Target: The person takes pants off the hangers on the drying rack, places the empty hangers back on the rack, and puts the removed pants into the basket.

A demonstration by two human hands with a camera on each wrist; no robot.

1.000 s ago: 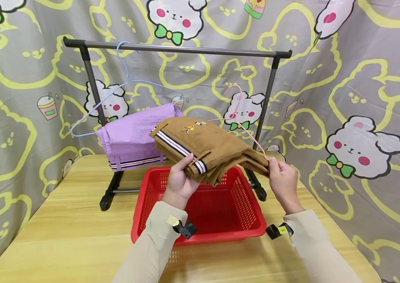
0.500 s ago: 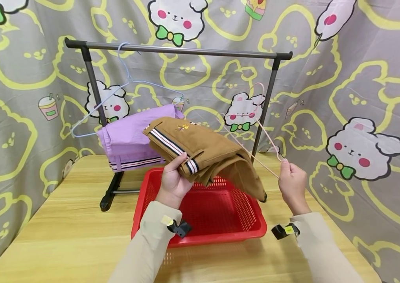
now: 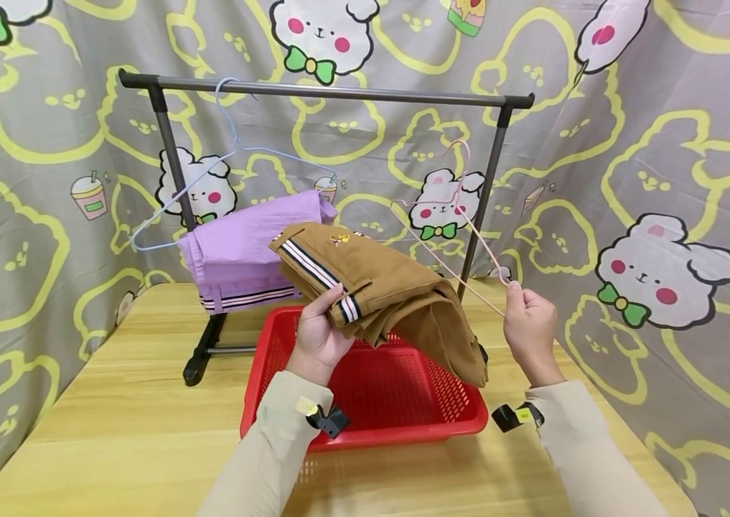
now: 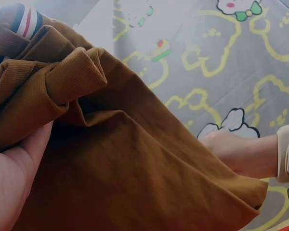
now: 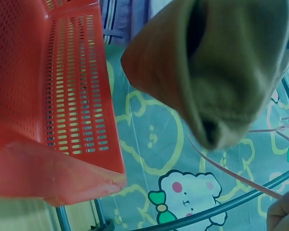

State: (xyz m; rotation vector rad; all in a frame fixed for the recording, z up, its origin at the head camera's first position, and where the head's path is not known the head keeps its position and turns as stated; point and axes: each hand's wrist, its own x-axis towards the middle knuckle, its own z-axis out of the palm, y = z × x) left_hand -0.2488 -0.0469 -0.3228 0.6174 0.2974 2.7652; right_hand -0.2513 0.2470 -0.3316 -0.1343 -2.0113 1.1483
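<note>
Brown folded trousers [image 3: 384, 276] with a striped waistband are held above the red basket by my left hand [image 3: 322, 330], its thumb lying over the waistband. One part of the cloth hangs down to the right. My right hand [image 3: 529, 323] grips a pink wire hanger [image 3: 484, 244] by its corner, with the hook pointing up. Hanger and trousers are apart. In the left wrist view the trousers [image 4: 125, 144] fill most of the picture and hide part of the right hand [image 4: 236, 151]. The right wrist view has the hanger [image 5: 236, 175] beside the loose cloth [image 5: 221, 72].
A dark metal rack [image 3: 365, 91] stands at the back of the wooden table [image 3: 113, 431]. On its left hangs a blue hanger [image 3: 233, 136] with purple trousers [image 3: 255, 237]. Under the hands sits the red basket [image 3: 397, 434]. A patterned curtain [image 3: 662, 158] surrounds the table.
The hanger has come away from the brown trousers to the right. Their loose part has dropped toward the basket. In the last half second both hands have barely moved.
</note>
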